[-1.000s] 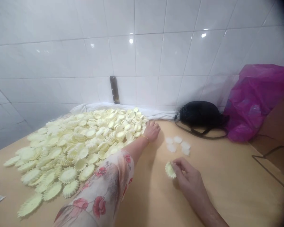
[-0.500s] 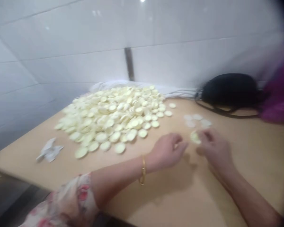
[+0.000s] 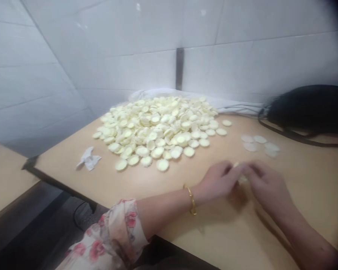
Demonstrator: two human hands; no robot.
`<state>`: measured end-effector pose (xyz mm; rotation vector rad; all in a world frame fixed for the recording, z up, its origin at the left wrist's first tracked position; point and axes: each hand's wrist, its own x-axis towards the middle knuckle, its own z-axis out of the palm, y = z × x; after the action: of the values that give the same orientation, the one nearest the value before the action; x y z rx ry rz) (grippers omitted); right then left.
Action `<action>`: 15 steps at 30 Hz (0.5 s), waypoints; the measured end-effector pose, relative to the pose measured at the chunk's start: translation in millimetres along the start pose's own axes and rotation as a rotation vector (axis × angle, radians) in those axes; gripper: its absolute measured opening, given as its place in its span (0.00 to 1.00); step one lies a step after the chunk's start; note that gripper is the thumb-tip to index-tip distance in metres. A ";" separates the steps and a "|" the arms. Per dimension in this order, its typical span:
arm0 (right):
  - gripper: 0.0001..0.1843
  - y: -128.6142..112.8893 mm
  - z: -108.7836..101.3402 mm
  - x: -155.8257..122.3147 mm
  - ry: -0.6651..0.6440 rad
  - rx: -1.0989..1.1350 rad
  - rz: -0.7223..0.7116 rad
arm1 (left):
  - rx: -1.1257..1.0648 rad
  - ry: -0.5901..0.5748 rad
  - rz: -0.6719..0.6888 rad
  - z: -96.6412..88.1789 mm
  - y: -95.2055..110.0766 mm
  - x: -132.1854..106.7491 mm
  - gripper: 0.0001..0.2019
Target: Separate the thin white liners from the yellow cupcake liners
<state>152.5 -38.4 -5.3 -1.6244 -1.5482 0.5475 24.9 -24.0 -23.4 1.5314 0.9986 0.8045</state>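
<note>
My left hand [image 3: 221,178] and my right hand [image 3: 266,183] meet above the table, thumbs and fingers pressed together. Between them is a pale yellow scalloped disc [image 3: 243,179], mostly hidden by the fingers. Both hands appear closed on it. To the left spreads a big pile of similar pale yellow discs [image 3: 157,123] with ridged edges, several lying flat at its near side. Just beyond my right hand lie several thin, whitish translucent discs [image 3: 260,139].
The wooden table [image 3: 141,187] ends at a dark edge at front left. A crumpled white scrap [image 3: 89,159] lies left of the pile. White cloth or plastic [image 3: 157,92] sits behind it, against the tiled wall. A black bag [image 3: 310,108] with a strap is at the back right.
My hands have come together; before, they were apart, with the yellow disc in my right hand. The view has swung left, so things appear further right.
</note>
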 end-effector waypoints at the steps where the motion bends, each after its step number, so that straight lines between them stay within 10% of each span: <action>1: 0.14 -3.1 -0.9 -0.3 0.008 0.021 -0.001 | -0.006 -0.019 0.001 -2.0 3.1 -0.2 0.17; 5: 0.14 -14.9 -18.1 0.8 0.078 0.170 -0.115 | -0.001 0.018 0.031 -32.6 30.6 -1.6 0.12; 9: 0.14 -14.3 -45.0 -17.5 0.189 0.028 -0.200 | 0.064 0.298 0.073 -89.7 54.1 -18.4 0.11; 15: 0.09 36.9 -60.9 -74.1 0.143 -0.115 -0.093 | 0.134 0.451 -0.005 -132.6 37.2 -53.9 0.13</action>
<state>210.9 -122.4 -14.9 -1.6306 -1.5629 0.2908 -109.3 -20.5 38.7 1.4893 1.4070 1.1287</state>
